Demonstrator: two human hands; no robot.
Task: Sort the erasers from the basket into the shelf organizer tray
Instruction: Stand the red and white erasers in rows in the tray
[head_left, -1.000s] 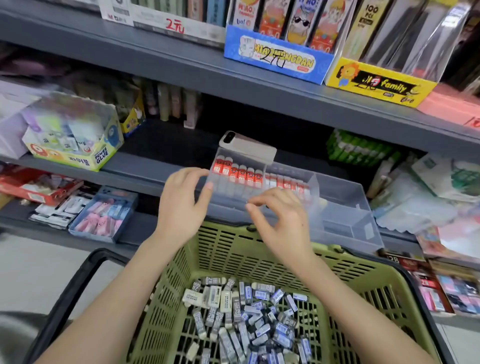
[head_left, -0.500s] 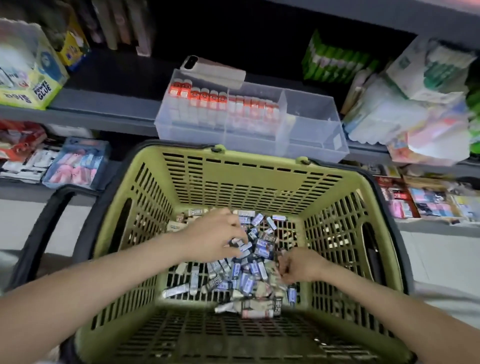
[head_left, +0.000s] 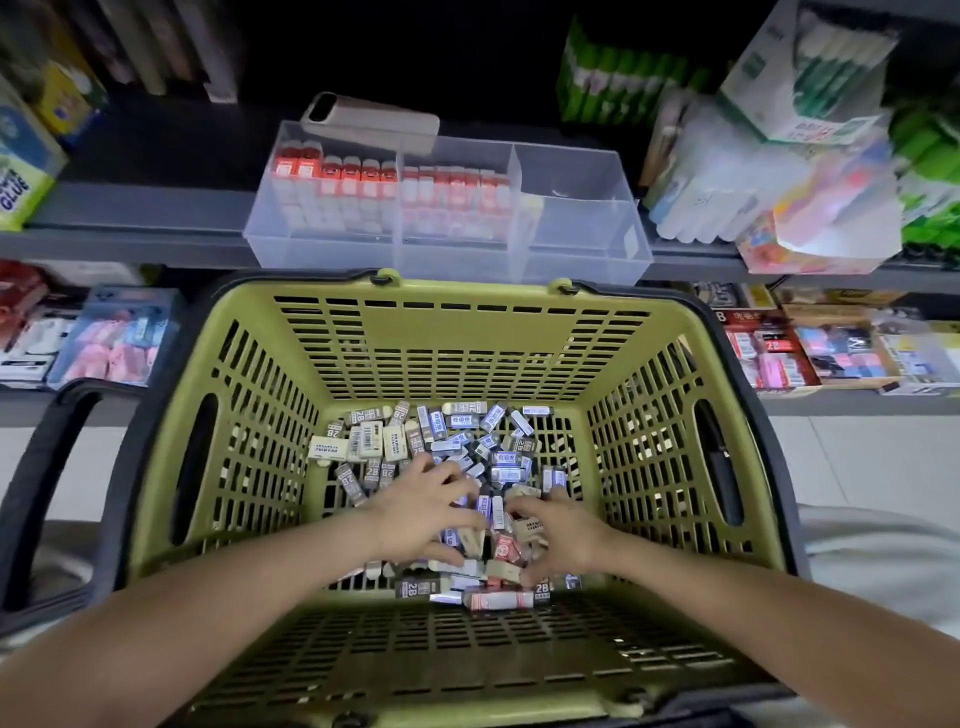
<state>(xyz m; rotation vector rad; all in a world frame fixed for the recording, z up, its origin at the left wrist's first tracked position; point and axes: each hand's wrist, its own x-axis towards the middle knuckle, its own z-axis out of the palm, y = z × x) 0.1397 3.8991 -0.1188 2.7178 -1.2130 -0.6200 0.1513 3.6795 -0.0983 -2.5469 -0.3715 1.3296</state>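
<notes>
In the lower centre of the frame, your left hand (head_left: 423, 512) and right hand (head_left: 563, 538) are both down in the green basket (head_left: 467, 358). Their fingers are bent into the heap of loose erasers (head_left: 467, 436) on its slatted floor. The fingers of both hands curl over the pile, but it is not clear whether either has closed on anything. A red-sleeved eraser (head_left: 506, 548) lies in the gap between your two hands.

The clear organizer tray (head_left: 587, 244) sits on the grey shelf (head_left: 130, 218) at upper centre, just beyond the basket's far rim. Its left and middle compartments are lined with red-topped pieces, and its right compartment looks nearly bare. A phone (head_left: 369, 122) rests across the tray's back edge.

The erasers look small, light and firm, each in a paper sleeve that may be slick and could slide off the block. You would likely do best to pinch one across its long flat faces, over the sleeve and not at a bare end. A handful scooped from a pile this loose may well spill. Single pieces can also slip through the basket's slots.
</notes>
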